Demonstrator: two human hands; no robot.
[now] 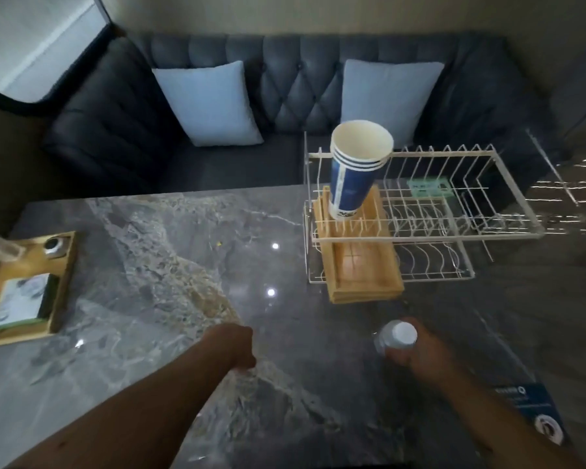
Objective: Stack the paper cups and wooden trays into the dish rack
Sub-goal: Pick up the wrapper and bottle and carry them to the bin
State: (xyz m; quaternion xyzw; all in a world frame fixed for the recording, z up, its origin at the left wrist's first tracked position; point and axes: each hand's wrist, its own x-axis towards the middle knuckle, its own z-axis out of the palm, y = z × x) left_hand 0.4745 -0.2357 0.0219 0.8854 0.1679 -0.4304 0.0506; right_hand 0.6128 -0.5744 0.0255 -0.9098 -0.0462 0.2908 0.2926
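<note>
**Cups and trays in the rack, a bottle in the right hand**

The white wire dish rack stands at the far right of the grey marble table; in its left end lies a stack of wooden trays, flat and partly poking out over the rack's near edge; on top of that stack stands a nested stack of paper cups, blue and white, mouths upward, leaning slightly to the right against the upper rail; the rest of the rack's slots hold nothing that can be made out, apart from a small green item seen through the wires at the back.

The right hand is wrapped around a small clear bottle with a white cap, held just above the table near its front edge; the left hand is curled into a loose fist over the table's middle, gripping nothing visible, well apart from the rack.

At the far left sits another wooden tray with cards and small objects on it; behind the table a dark tufted sofa carries two pale blue cushions.
</note>
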